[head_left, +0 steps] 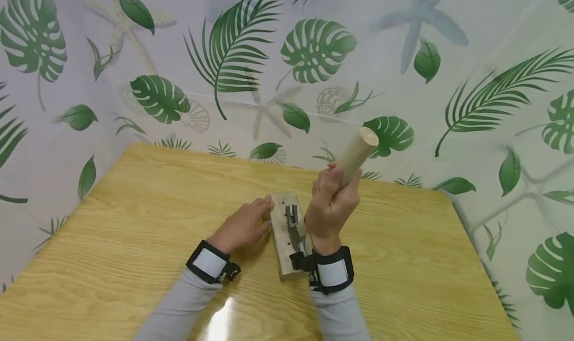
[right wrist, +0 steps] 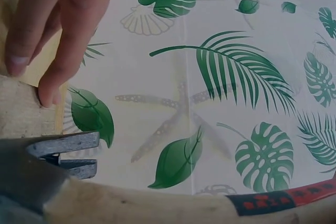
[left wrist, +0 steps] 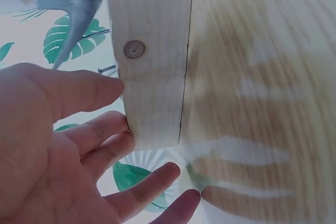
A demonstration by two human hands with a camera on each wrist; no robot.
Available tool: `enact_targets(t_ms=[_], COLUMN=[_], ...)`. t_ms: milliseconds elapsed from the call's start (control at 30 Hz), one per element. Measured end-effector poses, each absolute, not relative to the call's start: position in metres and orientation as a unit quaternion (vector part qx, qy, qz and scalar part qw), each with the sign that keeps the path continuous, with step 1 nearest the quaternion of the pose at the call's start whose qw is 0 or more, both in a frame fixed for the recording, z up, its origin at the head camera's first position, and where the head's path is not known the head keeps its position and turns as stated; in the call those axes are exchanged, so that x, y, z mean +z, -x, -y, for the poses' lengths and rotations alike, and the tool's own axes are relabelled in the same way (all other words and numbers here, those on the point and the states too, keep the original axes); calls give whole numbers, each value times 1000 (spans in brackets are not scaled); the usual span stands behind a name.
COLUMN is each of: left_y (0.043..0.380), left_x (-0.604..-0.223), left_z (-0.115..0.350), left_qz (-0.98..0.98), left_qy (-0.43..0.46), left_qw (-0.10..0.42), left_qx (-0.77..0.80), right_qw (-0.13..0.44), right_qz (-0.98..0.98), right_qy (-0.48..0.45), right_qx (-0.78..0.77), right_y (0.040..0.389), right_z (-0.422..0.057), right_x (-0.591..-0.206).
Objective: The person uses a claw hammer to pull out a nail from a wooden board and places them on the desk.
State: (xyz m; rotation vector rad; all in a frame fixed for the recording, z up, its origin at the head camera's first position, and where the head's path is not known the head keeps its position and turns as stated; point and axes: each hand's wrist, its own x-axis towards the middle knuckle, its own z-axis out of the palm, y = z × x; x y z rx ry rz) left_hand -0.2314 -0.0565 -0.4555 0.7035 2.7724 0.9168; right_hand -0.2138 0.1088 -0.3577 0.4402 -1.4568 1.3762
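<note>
A pale wooden block [head_left: 283, 263] lies lengthwise on the table, with nails [left wrist: 106, 69] sticking out of its upper face in the left wrist view. My left hand [head_left: 244, 225] rests at the block's left side, thumb and fingertips touching its edge near the far end, the other fingers loosely extended. In my right hand [head_left: 331, 209] I grip the wooden handle [head_left: 356, 154] of a claw hammer, whose free end slants up and away to the right. The hammer's metal head [right wrist: 23, 166] is over the block, its split claw [right wrist: 79, 153] pointing toward the far end.
The wood-grain table [head_left: 148, 221] extends around the block on both sides. Behind it hangs a white sheet [head_left: 251, 146] printed with green leaves and starfish. Each wrist wears a black strap [head_left: 208, 262] with a small camera mount.
</note>
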Motion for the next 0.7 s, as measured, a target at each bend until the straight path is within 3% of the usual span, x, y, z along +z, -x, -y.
enact_targets(t_ms=[700], left_y=[232], left_x=[-454], left_z=[59], left_qz=[-916], left_qy=[-233], left_qw=[93], left_qx=[314], right_qw=[512], right_qz=[468], right_qy=[-226], right_qx=[684], right_y=[176], right_z=[-119], right_x=[-330])
